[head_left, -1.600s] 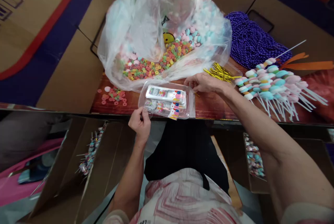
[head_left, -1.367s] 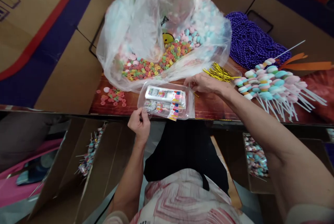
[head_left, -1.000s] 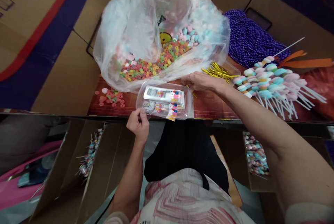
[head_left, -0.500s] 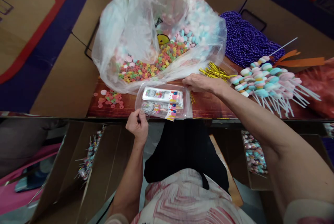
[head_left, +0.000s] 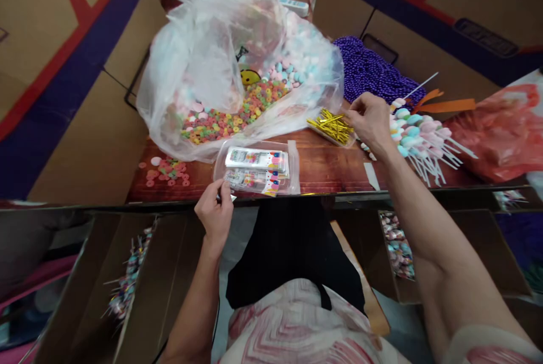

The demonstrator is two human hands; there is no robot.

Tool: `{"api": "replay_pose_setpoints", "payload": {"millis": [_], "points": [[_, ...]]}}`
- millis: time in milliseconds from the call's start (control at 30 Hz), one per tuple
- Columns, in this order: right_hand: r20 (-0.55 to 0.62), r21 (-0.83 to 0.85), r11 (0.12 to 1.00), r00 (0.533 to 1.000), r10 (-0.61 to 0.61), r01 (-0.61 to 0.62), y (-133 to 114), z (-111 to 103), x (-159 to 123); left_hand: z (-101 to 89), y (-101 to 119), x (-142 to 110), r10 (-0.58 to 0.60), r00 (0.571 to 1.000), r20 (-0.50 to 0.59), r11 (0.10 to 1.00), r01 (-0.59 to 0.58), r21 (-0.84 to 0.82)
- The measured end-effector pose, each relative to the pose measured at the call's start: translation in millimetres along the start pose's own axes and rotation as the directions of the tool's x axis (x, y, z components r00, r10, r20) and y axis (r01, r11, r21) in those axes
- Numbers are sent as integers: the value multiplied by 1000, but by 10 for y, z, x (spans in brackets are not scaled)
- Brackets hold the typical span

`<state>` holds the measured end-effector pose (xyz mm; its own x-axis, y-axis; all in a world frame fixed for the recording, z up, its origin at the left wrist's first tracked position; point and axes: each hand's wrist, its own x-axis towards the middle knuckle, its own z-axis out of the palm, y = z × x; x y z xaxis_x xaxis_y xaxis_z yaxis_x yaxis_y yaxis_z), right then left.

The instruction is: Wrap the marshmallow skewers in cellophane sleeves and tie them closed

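At the table's front edge my left hand [head_left: 214,209] is closed in a pinch by the near left corner of a clear plastic tray [head_left: 292,163]. A small dark and silvery-white bit shows at its fingertips; its kind is unclear. The tray holds printed candy packets [head_left: 254,158]. My right hand [head_left: 372,121] has its fingers bent together, between a small tray of gold twist ties [head_left: 331,125] and a pile of candy skewers [head_left: 418,135] in pink, white and blue. Whatever its fingers grip is hidden from me.
A big clear bag [head_left: 199,30] of ring candies [head_left: 237,118] and marshmallows stands behind the tray. Loose rings [head_left: 172,172] lie at left. Purple cord [head_left: 369,70] and a red plastic bag [head_left: 504,132] are at right. Cardboard boxes [head_left: 76,143] flank the table; open cartons [head_left: 169,273] stand below.
My right hand has left the packet tray's far right corner and moved right to the candy skewers. My left hand stays near the tray's corner. The view has shifted slightly.
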<state>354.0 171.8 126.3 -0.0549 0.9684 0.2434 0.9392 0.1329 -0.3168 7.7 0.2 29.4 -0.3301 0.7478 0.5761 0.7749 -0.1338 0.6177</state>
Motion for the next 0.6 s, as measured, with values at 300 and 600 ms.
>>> {"api": "replay_pose_setpoints", "payload": {"millis": [300,600], "points": [[17,-178,982,998,68,-64,-5,217,-325,297,334,139,-122,971,205,975,156,-158],[157,-245,967,987,-28,66,-296,307,-723,335,567,135,-515,802,302,556,580,-595]]}}
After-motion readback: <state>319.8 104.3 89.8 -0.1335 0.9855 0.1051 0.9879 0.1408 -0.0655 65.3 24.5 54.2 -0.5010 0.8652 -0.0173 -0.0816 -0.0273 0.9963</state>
